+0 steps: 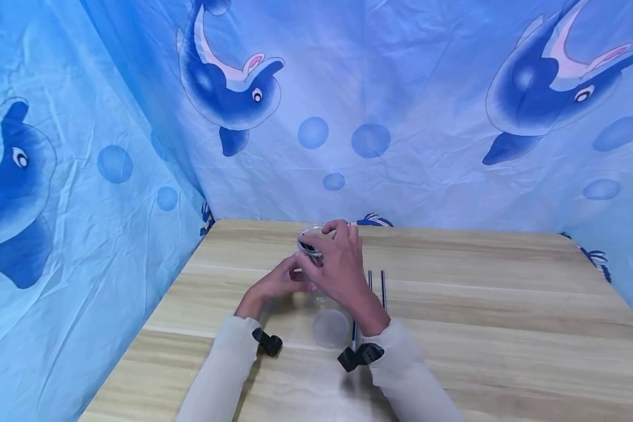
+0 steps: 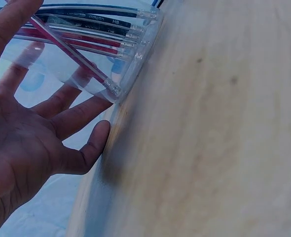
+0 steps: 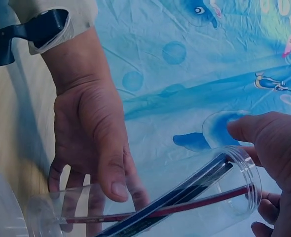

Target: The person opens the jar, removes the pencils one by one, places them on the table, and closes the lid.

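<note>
A clear plastic jar (image 3: 185, 197) stands upright on the table, its mouth uncovered. Inside it are several dark and red striped pencils (image 2: 86, 29) with clear-looking ends. My left hand (image 1: 278, 282) holds the jar from the left, thumb on one side and spread fingers behind the wall. The right hand (image 1: 340, 266) is at the mouth, its fingers arched over the rim (image 3: 246, 173). No pencil shows plainly between its fingers. Below the jar lies a round frosted lid (image 1: 331, 328), flat on the wood.
Several dark pencils (image 1: 383, 287) lie lengthwise on the table to the right of the jar, partly under the right forearm. The wood-grain table (image 1: 506, 328) reaches back to a blue dolphin-print cloth (image 1: 422, 176). Each wrist carries a black camera (image 1: 268, 341).
</note>
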Available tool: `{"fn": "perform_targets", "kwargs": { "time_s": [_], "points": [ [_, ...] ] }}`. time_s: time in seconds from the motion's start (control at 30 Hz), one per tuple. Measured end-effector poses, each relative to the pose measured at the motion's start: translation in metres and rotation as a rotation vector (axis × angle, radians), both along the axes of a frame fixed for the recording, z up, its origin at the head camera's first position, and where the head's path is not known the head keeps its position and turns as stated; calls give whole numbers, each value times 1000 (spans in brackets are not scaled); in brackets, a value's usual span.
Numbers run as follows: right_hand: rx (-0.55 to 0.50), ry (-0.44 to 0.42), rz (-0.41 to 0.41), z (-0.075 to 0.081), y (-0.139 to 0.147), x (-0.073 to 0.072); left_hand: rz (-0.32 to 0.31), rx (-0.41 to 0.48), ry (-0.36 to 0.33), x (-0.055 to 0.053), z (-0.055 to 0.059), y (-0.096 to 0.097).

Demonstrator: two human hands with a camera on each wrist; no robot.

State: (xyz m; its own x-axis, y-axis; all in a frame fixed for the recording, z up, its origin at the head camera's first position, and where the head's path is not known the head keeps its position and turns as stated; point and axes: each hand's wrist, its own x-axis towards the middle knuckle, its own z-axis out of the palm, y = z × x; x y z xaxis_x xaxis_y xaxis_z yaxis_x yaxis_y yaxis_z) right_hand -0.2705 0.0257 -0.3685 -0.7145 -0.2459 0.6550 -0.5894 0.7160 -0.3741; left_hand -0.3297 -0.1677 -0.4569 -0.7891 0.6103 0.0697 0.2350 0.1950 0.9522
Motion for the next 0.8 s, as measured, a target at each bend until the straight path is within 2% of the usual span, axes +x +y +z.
{"fn": "perform_targets", "kwargs": {
  "time_s": [0.2, 0.53, 0.63, 0.8],
  "points": [
    [9, 92, 19, 0, 3, -2, 7, 2, -1, 0, 2, 0],
    [-152, 199, 20, 2, 4, -5, -14, 43, -61, -1, 2, 0],
    [-163, 195, 19, 2, 6, -4, -8, 42, -68, -1, 2, 1],
    [-165, 137, 21, -1, 8, -3, -3, 36, -79, 1, 0, 2]
  ]
}}
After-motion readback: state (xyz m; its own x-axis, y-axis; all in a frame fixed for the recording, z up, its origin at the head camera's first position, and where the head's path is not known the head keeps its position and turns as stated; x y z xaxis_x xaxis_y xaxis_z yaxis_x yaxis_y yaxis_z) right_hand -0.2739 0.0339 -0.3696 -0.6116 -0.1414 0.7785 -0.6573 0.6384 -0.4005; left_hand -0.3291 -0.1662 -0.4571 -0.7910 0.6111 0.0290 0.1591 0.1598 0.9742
